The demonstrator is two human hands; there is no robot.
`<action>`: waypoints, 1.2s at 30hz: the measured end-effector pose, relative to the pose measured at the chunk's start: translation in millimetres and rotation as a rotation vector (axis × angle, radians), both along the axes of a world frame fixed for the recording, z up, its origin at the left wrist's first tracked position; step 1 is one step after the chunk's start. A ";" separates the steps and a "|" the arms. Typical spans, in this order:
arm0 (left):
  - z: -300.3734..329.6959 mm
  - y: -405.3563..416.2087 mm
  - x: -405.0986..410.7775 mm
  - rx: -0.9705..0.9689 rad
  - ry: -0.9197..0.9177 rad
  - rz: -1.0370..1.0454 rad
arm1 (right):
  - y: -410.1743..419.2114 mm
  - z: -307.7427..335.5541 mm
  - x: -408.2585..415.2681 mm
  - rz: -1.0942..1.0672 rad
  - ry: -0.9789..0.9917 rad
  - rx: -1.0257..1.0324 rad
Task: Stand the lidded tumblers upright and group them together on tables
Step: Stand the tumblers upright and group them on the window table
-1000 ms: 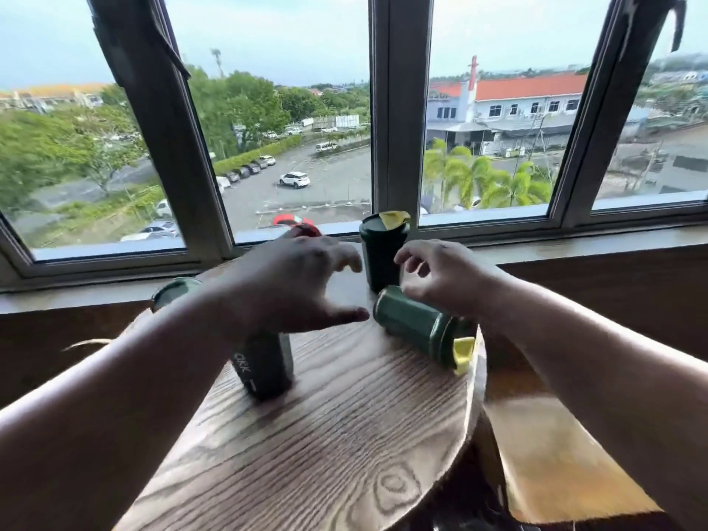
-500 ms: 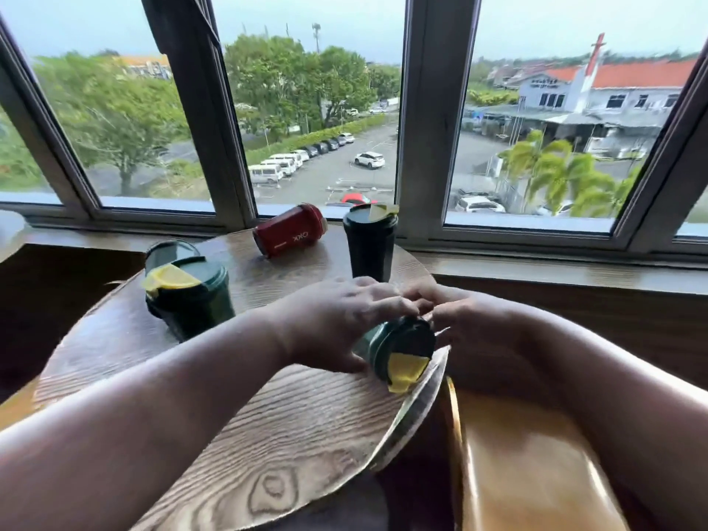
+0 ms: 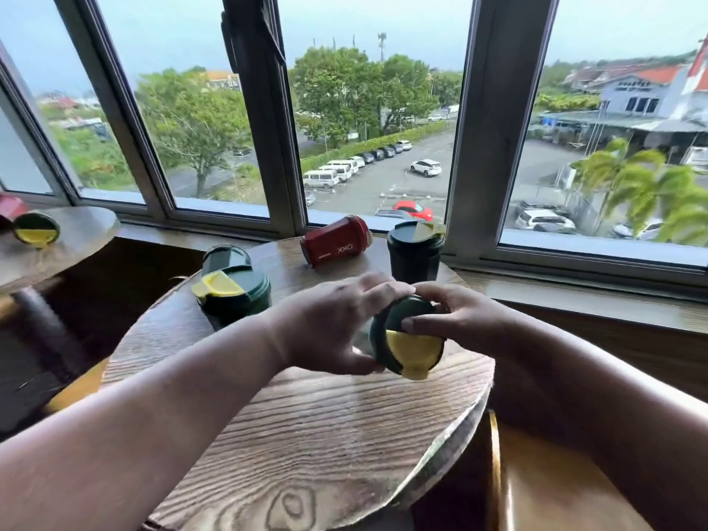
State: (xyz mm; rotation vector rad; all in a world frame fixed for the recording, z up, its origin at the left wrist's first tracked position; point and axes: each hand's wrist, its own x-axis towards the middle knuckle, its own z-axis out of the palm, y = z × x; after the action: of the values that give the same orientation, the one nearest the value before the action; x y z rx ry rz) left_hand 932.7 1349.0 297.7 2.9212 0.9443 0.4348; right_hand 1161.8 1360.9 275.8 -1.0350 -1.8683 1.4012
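Tumbler [image 3: 408, 341], the green one, is sitting between my two hands near the right edge of the round table [image 3: 325, 435], tipped so its yellow-flap lid points back at me. So the long axis runs away from me toward the window. My left hand [image 3: 329, 327] wraps the left side, my right hand [image 3: 459, 316] clamps over the top. Both are equally close, so I'd guess the bottom swings down next.

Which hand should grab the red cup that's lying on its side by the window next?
Probably the left hand. Both hands hold the green tumbler now, but the red tumbler lies beyond the left hand, while the upright black tumbler stands between it and the right hand.
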 end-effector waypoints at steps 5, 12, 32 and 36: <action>17.0 -1.9 -19.1 -0.078 -0.058 0.170 | 16.4 18.5 -34.6 -0.069 -0.041 0.043; 32.5 7.6 -37.5 0.007 0.058 0.386 | 30.6 27.1 -76.0 -0.138 -0.094 0.015; 43.4 16.1 -53.8 -0.170 0.181 0.545 | 45.0 37.5 -90.5 -0.186 -0.336 -0.020; 59.4 14.5 -80.2 -0.241 0.011 0.539 | 54.6 51.5 -98.7 -0.154 -0.538 0.131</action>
State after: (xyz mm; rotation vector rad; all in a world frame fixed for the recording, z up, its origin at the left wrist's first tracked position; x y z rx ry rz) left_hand 852.5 1363.5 357.0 2.4308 1.6575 0.2916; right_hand 1063.1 1415.6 327.3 -1.5621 -2.1544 0.9541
